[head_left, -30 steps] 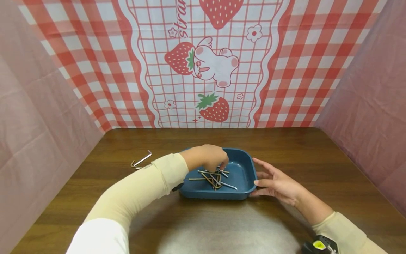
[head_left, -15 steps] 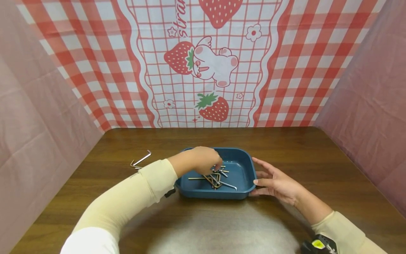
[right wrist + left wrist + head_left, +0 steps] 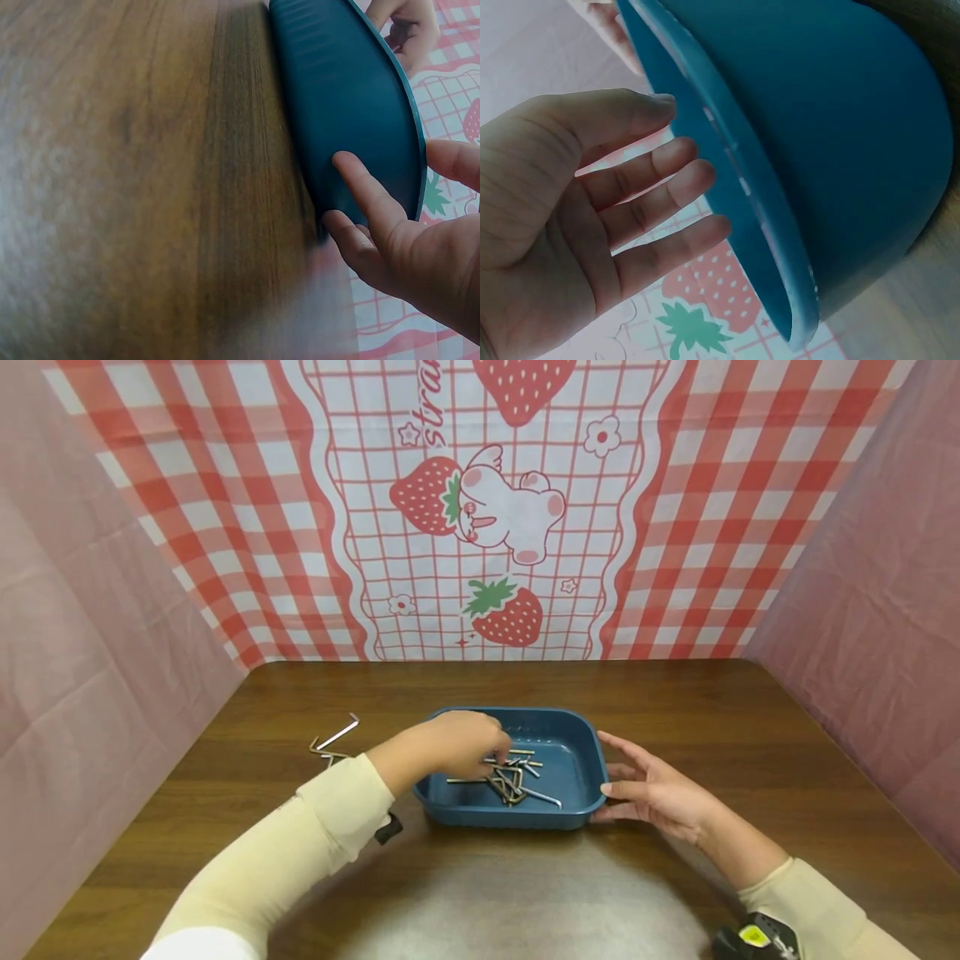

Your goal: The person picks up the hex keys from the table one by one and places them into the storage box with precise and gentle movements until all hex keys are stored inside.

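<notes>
A blue rectangular tray [image 3: 585, 777] stands on the table, with several gold and silver hex keys [image 3: 540, 796] in a loose pile inside. My left hand [image 3: 461, 745] reaches over the tray's left side, fingers pointing down at the pile's left part. In the left wrist view, the left hand [image 3: 592, 202] shows spread, slightly bent fingers; the index finger is hidden, so I cannot tell whether it pinches a key. Against the outside of the tray's right end, my right hand [image 3: 660, 797] rests with fingers mostly straight, also seen in the right wrist view.
More hex keys [image 3: 337, 732], silver and gold, lie on the wooden table [image 3: 675, 702] left of the tray, partly hidden by the left sleeve [image 3: 330, 810]. A strawberry-print cloth [image 3: 487, 527] hangs behind the table, and pink cloths [image 3: 862, 610] flank it.
My left hand has drawn leftward across the pile, uncovering the gold keys at its far right side. The right hand and the tray have stayed in place.
</notes>
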`<state>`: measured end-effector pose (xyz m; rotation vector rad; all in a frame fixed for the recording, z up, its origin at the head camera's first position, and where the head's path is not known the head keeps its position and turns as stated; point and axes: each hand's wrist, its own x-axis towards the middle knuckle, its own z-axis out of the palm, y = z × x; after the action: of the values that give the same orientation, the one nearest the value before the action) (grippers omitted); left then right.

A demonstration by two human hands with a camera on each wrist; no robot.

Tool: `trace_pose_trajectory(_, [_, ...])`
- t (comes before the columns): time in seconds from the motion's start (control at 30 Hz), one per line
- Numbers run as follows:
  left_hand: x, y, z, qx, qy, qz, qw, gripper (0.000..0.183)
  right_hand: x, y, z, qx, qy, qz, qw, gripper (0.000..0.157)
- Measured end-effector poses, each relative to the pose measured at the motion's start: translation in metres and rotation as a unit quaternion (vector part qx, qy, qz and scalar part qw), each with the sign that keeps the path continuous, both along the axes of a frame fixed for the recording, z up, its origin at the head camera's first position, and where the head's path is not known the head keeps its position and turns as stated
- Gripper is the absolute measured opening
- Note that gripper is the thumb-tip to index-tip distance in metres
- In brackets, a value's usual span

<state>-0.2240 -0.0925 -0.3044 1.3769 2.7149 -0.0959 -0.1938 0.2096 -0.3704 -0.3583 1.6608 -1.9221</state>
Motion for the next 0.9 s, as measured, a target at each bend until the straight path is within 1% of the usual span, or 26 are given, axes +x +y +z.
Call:
trace_pose_trajectory(0.2, [0.004,-0.01,0.002,0.053,-0.003,-0.002,0.9986,0.011,0.001,0.001,0.001,0.004,-0.002,-0.003,1.0,0.086])
trace_pose_trajectory(0.3, [0.006,-0.015,0.002,0.07,0.0,0.001,0.9975,0.012,0.001,0.001,0.001,0.005,-0.002,-0.004,1.0,0.086])
trace_pose_trajectory(0.5, [0.011,-0.025,0.004,0.09,-0.001,0.026,0.9956,0.012,0.0,0.001,0.0,0.003,-0.002,-0.003,1.0,0.087])
trace_pose_trajectory(0.7, [0.014,-0.037,0.008,0.118,0.004,0.04,0.9922,0.011,0.0,0.001,0.001,0.002,-0.001,-0.002,1.0,0.087])
trace_pose_trajectory(0.9, [0.018,-0.051,0.01,0.126,-0.001,0.074,0.9893,0.013,0.0,0.0,0.001,0.003,-0.002,-0.005,1.0,0.087])
